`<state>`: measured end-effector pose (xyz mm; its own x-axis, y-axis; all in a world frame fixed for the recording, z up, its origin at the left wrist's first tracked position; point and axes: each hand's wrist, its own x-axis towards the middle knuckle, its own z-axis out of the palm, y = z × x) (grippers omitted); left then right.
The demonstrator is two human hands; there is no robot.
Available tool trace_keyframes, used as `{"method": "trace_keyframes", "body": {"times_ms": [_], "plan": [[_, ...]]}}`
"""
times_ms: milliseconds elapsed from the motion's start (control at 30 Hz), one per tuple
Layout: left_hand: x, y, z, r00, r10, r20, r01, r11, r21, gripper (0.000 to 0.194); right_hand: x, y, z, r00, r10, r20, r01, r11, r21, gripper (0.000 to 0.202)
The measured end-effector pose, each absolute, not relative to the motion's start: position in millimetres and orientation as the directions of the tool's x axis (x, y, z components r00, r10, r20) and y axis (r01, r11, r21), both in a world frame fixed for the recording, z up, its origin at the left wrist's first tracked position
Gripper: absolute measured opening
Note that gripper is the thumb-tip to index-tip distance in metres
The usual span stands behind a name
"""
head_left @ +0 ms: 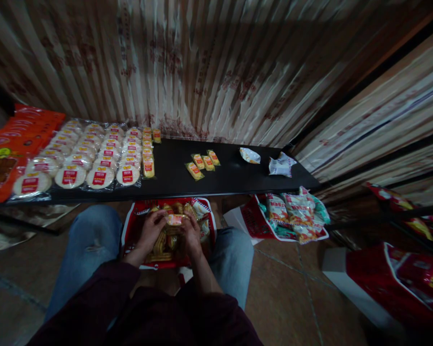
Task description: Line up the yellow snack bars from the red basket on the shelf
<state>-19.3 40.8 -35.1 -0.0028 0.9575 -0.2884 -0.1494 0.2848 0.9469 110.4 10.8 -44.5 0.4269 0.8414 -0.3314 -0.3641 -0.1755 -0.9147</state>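
Note:
Between my knees sits a red basket with a white rim, filled with small yellow wrapped snacks. Over it, my left hand and my right hand hold one wrapped snack between them, fingers closed on its two ends. Four similar small packs lie loosely on the black shelf ahead. A column of the same small packs stands at the right edge of several rows of round white wrapped crackers.
Orange packets cover the shelf's left end. Two white packets, one open-looking and one crumpled, lie at its right. Below stands a second red basket of snack bags. A red and white box is at the lower right.

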Motion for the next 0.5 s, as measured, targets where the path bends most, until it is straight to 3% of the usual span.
{"method": "trace_keyframes", "body": {"times_ms": [167, 500], "plan": [[-19.0, 42.2, -33.3, -0.017, 0.948, -0.318, -0.222, 0.306, 0.926, 0.035, 109.9, 8.2, -45.1, 0.412, 0.822, -0.393, -0.461, -0.184, -0.868, 0.032], [-19.4, 43.6, -33.6, -0.037, 0.948, -0.317, -0.247, 0.299, 0.922, 0.038, 107.3, 5.2, -43.7, 0.323, 0.867, -0.381, -0.39, -0.245, -0.888, 0.022]]}}
